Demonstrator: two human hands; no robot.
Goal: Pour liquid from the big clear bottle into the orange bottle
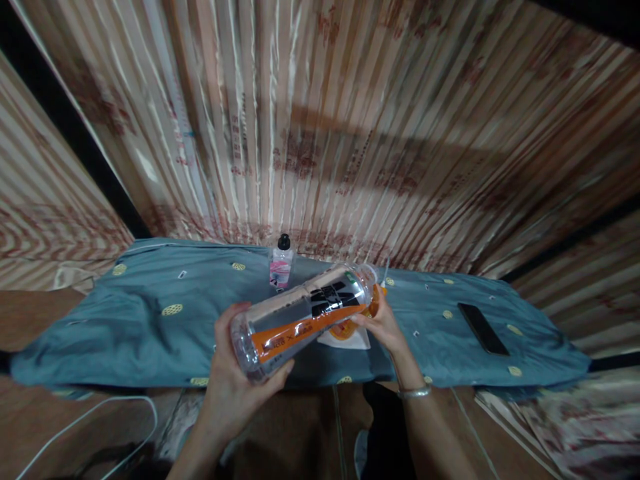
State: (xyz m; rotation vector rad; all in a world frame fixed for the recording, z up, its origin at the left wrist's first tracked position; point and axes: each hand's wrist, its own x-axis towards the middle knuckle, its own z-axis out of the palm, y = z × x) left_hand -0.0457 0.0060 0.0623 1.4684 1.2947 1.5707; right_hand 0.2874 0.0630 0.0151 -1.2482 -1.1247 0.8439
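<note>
A large clear plastic bottle [313, 313] with an orange, black and silver label lies tilted across my view, its neck up to the right. My left hand [237, 373] is wrapped around its base from below. At the neck end, my right hand [383, 327] closes on the bottle from the right. Behind and below that end is an orange round thing [343, 330], mostly hidden by the bottle, with a white sheet [357, 340] under it. A thin pale nozzle or straw [387, 272] shows beside the bottle's neck. Whether liquid is inside the bottle, I cannot tell.
A small clear bottle [281, 265] with a black cap and pink label stands behind on the teal patterned cloth [165, 340]. A black phone [483, 328] lies at the right. Striped curtains [310, 133] hang behind. A white cable [95, 407] runs across the floor.
</note>
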